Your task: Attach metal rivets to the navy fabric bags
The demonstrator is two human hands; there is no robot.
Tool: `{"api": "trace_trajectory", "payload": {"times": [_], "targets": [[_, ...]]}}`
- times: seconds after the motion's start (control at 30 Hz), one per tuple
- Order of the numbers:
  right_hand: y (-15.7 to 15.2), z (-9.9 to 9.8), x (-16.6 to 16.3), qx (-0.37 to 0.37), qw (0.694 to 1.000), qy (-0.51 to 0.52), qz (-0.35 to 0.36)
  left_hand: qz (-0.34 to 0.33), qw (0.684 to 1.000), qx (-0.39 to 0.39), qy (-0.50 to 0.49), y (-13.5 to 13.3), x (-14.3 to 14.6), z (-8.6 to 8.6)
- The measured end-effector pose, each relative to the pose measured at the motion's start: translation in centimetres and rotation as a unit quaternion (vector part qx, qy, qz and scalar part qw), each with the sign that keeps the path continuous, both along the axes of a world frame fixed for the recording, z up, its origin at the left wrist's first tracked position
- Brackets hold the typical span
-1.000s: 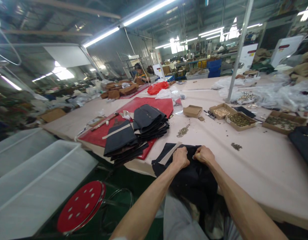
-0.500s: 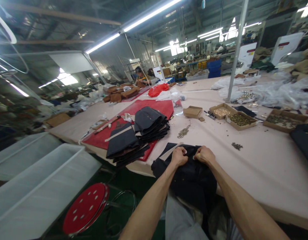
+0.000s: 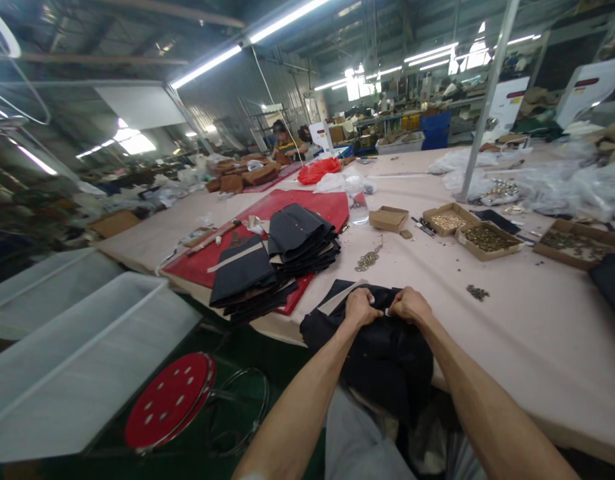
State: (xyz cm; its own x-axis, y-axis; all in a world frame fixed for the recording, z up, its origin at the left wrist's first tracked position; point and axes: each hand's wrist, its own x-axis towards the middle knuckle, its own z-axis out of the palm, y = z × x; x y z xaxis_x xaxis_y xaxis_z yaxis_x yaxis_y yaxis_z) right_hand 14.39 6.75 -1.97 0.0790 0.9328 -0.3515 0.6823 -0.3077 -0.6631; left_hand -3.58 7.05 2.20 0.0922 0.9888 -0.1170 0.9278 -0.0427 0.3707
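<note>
A black fabric piece (image 3: 382, 363) with a beige strip hangs over the table's front edge and onto my lap. My left hand (image 3: 361, 307) grips its upper part, fingers closed, with white wrapping on a fingertip. Close beside it, my right hand (image 3: 410, 306) pinches the same cloth, and something small and white shows at its fingertips. The thumbs nearly meet; whether a small metal part sits between them I cannot make out. Loose metal rings (image 3: 370, 258) lie on the table just beyond the cloth.
Stacked black pieces (image 3: 300, 243) lie on a red mat (image 3: 312, 198) to the left. Small cardboard boxes of metal fittings (image 3: 490, 240) stand at the right, near a metal pole (image 3: 487, 107). White bins (image 3: 87, 360) and a red stool (image 3: 170, 400) are at lower left. Another person (image 3: 287, 143) sits far back.
My hands have drawn closer together on the black fabric, the left one moving right. The camera view has shifted slightly.
</note>
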Motion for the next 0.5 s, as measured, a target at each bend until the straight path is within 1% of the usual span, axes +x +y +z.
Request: {"api": "trace_trajectory", "payload": {"times": [0.1,0.23,0.27,0.33,0.4,0.43,0.47,0.5], "targets": [[0.2,0.1,-0.1,0.019,1.000,-0.012,-0.011,0.008,1.000,-0.007,0.019,0.5,0.5,-0.1],[-0.3,1.2,-0.6,0.059,0.998,-0.016,-0.012,0.030,0.999,-0.022,0.040,1.5,1.5,0.6],[-0.5,1.4,-0.5,0.073,0.997,0.001,-0.002,0.036,0.998,-0.027,0.044,1.8,1.6,0.8],[-1.0,1.4,0.4,0.108,0.991,0.077,0.027,0.040,0.997,-0.030,0.051,2.4,1.6,1.1],[-1.6,1.0,2.9,0.146,0.974,0.170,0.029,0.034,0.998,-0.024,0.050,2.9,1.4,1.2],[-1.9,0.7,4.8,0.167,0.966,0.199,0.009,0.027,0.998,-0.019,0.047,3.0,1.2,1.1],[-2.3,0.5,7.1,0.188,0.960,0.205,-0.027,0.019,0.999,-0.012,0.041,3.0,1.0,1.0],[-2.7,0.2,9.7,0.205,0.958,0.185,-0.071,0.011,0.999,-0.005,0.035,3.0,0.8,0.9]]}}
